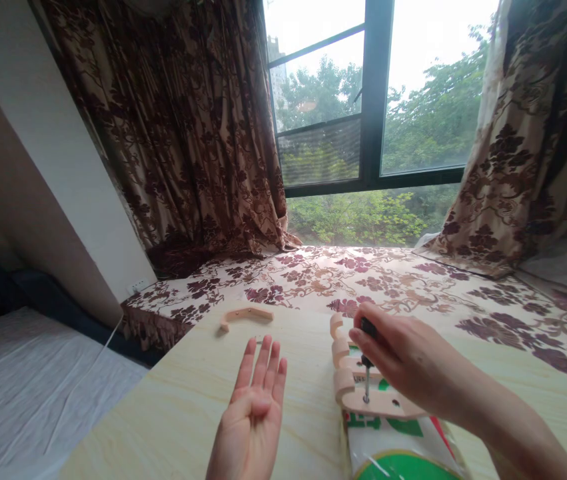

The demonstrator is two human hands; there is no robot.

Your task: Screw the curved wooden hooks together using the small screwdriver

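My right hand (398,353) grips the black handle of a screwdriver (367,383), its metal shaft pointing down to a hole in the nearest curved wooden piece (380,404). More wooden pieces of this kind (340,352) lie in a row behind it, on a white and green plastic package (393,443). My left hand (256,407) rests palm up to the left of the package, with its four fingers stretched out and its thumb folded over the palm. Another curved wooden piece (248,313) lies beyond the left fingertips, with a small object just in front of them, too small to make out.
All of this is on a light wooden tabletop (163,407). Behind it are a flowered cloth ledge (313,273), a window and patterned curtains (188,133). A bed with a pale sheet (53,380) is at the left, with a white cable.
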